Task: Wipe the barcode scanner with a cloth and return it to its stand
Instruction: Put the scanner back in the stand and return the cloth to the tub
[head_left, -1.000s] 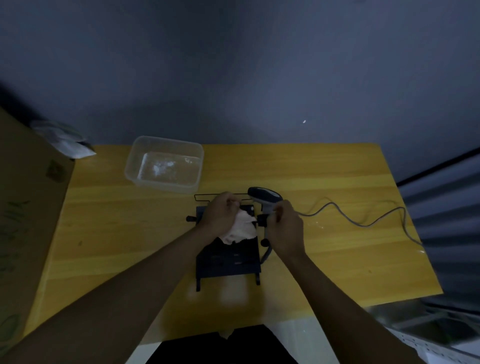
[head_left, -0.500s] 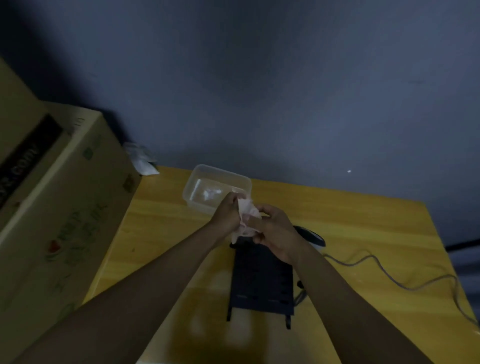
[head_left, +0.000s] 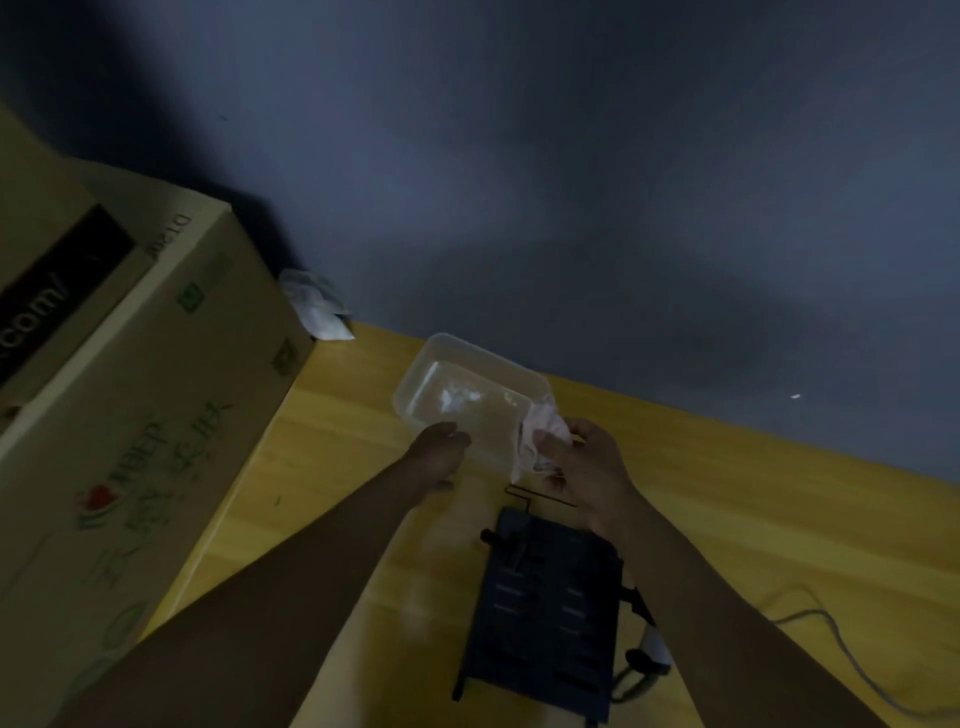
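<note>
My right hand (head_left: 589, 470) pinches a crumpled pale pink cloth (head_left: 537, 439) over the right end of a clear plastic container (head_left: 457, 382). My left hand (head_left: 439, 457) has its fingers loosely curled against the container's near rim and is off the cloth. The black perforated stand (head_left: 545, 613) lies on the yellow table (head_left: 753, 519) below my hands. The barcode scanner (head_left: 655, 648) sits at the stand's right side. My right forearm hides most of it, so only the lower handle shows.
A large cardboard box (head_left: 135, 415) fills the left side, touching the table's edge. A white crumpled bag (head_left: 314, 306) lies behind it by the wall. The scanner's grey cable (head_left: 841, 644) loops across the table to the right.
My view has swung left and closer. Both hands left the scanner and carried the cloth to the container. The left hand then let go of the cloth, which the right hand alone holds.
</note>
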